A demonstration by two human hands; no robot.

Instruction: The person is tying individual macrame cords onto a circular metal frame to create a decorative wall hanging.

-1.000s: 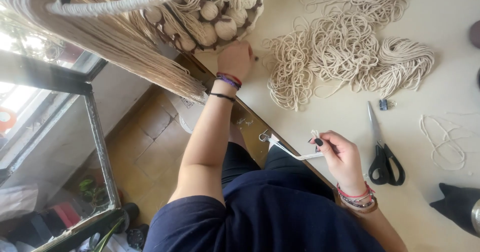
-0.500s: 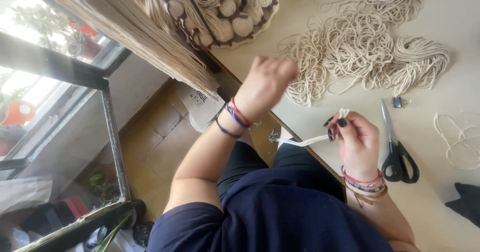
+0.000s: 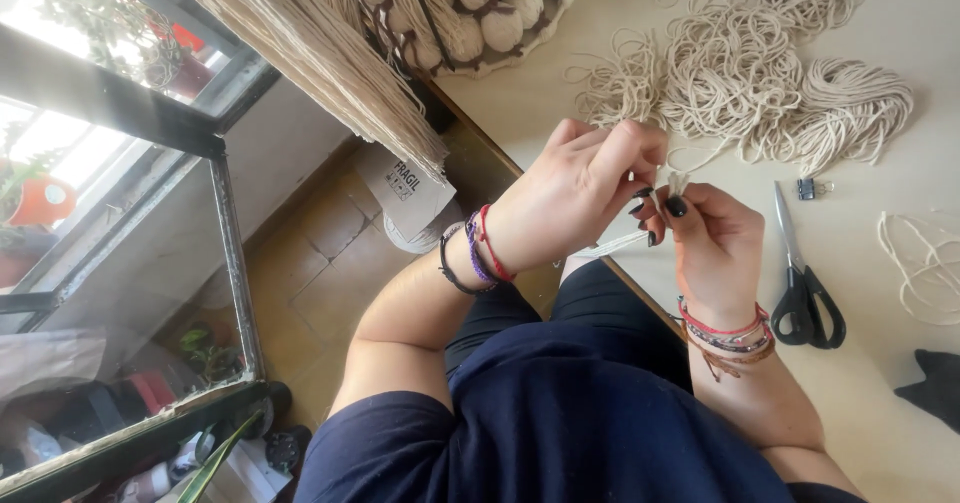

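My right hand [image 3: 712,238] pinches the end of a short cream cord [image 3: 620,244] at the table's front edge; the cord's tip sticks up between the fingertips and the rest trails left. My left hand [image 3: 580,191] has come against it, its fingertips closed at the same cord tip. Just behind both hands lie loose heaps of cream cord [image 3: 745,73] on the pale table [image 3: 880,403]. Whether my left hand holds anything small besides the cord is hidden by the fingers.
Black-handled scissors [image 3: 800,293] lie right of my right hand, with a small binder clip [image 3: 806,189] behind them. A macrame piece with cord balls [image 3: 480,18] and a long fringe [image 3: 320,58] hangs at top left. A loose cord loop [image 3: 925,263] and dark cloth [image 3: 935,388] sit far right.
My left hand left the macrame piece at the back, swung toward me and met my right hand at the cord tip. My right hand lifted the cord slightly.
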